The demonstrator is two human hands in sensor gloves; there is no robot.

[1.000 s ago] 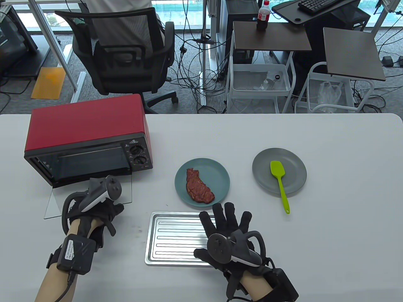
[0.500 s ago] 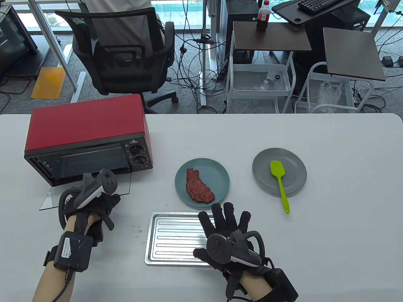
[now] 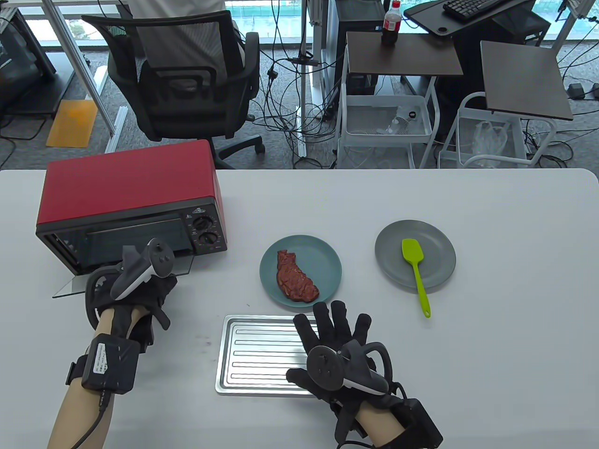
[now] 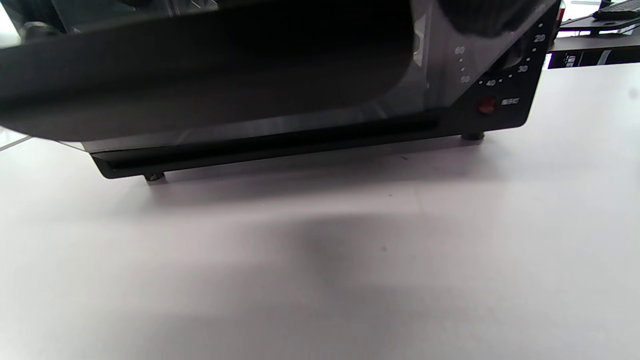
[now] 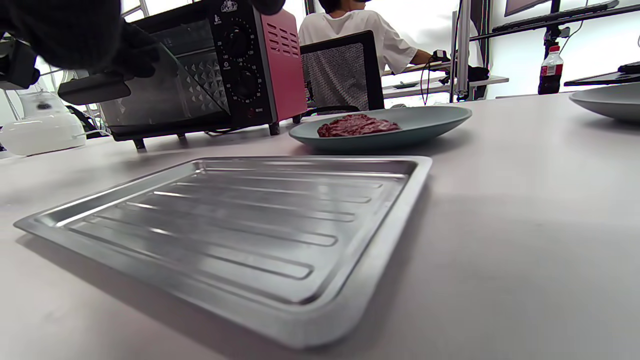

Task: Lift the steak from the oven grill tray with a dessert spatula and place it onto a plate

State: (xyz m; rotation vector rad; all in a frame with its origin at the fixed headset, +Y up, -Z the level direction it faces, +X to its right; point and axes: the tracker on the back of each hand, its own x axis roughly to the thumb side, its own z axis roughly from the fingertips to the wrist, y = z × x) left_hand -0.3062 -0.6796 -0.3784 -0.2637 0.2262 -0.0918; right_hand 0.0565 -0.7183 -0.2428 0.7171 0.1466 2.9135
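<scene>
The brown steak lies on a teal plate in mid-table. A green dessert spatula rests on a grey plate to the right, its handle sticking out over the rim. The steel oven grill tray sits bare near the front edge. My right hand hovers open over the tray's right end, fingers spread. My left hand grips the front edge of the red oven's glass door, which stands partly raised.
The oven's dials face the front. Behind the table stand an office chair, a white cart and side tables. A person in a white shirt sits beyond the chair.
My left hand has moved away from me toward the oven, swinging the glass door upward from lying flat. The right hand, steak, tray and spatula have stayed put.
</scene>
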